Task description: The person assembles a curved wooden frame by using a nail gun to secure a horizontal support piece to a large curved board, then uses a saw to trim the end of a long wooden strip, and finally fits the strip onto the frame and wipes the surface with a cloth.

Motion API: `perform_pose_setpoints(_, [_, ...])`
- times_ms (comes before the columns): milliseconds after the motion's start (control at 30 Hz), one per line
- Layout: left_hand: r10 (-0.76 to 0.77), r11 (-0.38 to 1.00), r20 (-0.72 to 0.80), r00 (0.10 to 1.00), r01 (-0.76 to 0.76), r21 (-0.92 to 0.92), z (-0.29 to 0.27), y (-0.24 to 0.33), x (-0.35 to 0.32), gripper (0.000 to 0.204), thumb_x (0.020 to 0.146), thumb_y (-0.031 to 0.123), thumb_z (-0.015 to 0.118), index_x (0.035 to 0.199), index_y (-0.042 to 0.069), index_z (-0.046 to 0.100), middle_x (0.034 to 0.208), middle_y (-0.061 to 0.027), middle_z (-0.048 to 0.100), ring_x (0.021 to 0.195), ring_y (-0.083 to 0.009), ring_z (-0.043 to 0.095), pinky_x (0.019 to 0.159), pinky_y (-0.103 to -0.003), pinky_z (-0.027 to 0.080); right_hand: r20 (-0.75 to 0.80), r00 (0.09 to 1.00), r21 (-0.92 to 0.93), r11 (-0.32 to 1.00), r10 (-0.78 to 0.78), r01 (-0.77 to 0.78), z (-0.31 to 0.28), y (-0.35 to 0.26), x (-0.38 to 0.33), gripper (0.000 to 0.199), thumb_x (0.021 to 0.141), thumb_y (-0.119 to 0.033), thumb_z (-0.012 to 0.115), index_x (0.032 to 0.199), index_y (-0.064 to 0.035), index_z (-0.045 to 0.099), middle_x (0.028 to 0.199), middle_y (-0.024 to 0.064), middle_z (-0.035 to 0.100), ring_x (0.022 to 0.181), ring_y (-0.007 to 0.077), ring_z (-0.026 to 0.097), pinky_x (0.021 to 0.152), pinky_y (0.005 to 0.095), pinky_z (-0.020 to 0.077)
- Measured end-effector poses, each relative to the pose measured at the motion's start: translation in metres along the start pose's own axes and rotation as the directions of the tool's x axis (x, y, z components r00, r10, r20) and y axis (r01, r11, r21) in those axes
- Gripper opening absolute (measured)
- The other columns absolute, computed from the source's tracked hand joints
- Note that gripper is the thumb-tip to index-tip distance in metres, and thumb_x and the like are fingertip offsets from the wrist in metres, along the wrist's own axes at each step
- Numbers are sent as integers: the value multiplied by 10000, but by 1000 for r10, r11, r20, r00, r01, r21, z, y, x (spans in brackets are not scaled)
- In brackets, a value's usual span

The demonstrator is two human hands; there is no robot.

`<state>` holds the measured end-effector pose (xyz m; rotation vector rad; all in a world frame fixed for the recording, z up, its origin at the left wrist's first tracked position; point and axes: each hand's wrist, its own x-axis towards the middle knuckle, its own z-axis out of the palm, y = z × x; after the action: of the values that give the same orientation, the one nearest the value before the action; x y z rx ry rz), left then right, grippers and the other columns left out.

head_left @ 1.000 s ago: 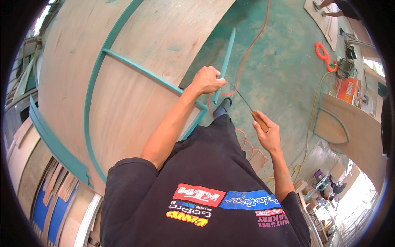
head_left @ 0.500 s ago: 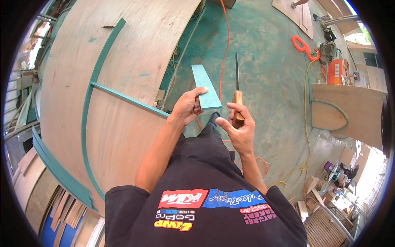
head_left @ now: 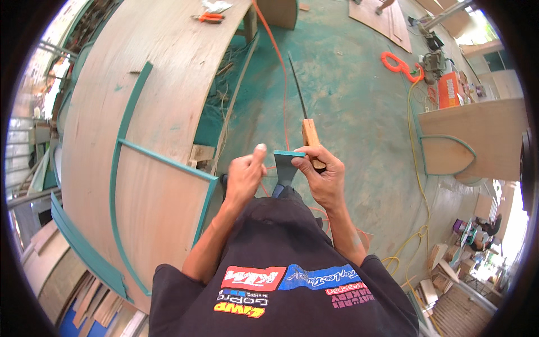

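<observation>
In my right hand [head_left: 325,177] are a hand saw and a short teal board. The saw's wooden handle [head_left: 309,135] lies along my fingers, and its thin dark blade [head_left: 297,84], seen nearly edge-on, points away from me. Thumb and forefinger pinch one corner of the board [head_left: 286,162], which now shows its narrow teal edge and a dark, shadowed face. My left hand [head_left: 244,175] is apart from the board, just left of it, fingers curled and thumb sticking up, with nothing visible in it.
On my left stands a large plywood sheet [head_left: 163,73] with curved teal strips [head_left: 115,168] on it. Orange-handled pliers [head_left: 209,18] lie at its far end. An orange cord [head_left: 275,48] crosses the teal-stained floor. To the right are a yellow hose [head_left: 414,135] and a plywood panel [head_left: 477,123].
My left hand has let go of the teal board and drawn back. The board has turned end down and passed to my right hand, while the saw has shifted left and tilted.
</observation>
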<state>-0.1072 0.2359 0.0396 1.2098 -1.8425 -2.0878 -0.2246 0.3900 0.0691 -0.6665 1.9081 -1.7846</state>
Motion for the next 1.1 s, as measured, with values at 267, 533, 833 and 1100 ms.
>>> perform_pose_setpoints(267, [629,777,38,777,-624,-86,86,38,-12,355,1026,365,678,1075,21,606,885,-18,656,792,-74,585,689,-250,487,51,995,155,983,90,-97,-53,-34,11,121,956,-99,763,1021,-3,728,825,-58,594,752,19,517,648,196,426])
perform_pose_setpoints(533, [587,800,-163,793,-599,-31,103,51,13,395,1064,405,601,928,39,542,706,-20,564,680,-69,500,569,-298,445,139,969,323,915,205,-240,-56,-38,49,117,997,-136,704,966,-24,713,769,-46,582,653,19,491,563,203,375])
perform_pose_setpoints(833, [449,834,-268,853,-507,-217,103,84,105,375,1048,309,601,819,28,503,562,-81,551,526,-88,568,468,-330,456,11,962,420,872,271,-251,-15,-50,136,239,1041,-140,634,822,-71,564,688,-25,525,570,52,478,524,235,428])
perform_pose_setpoints(1100, [736,521,-386,557,-829,-204,4,165,155,312,935,232,637,733,26,517,605,-36,470,559,-80,444,496,-298,387,62,952,391,871,299,-299,47,-64,207,277,1066,-202,596,828,-80,526,705,-8,494,548,73,455,504,251,432])
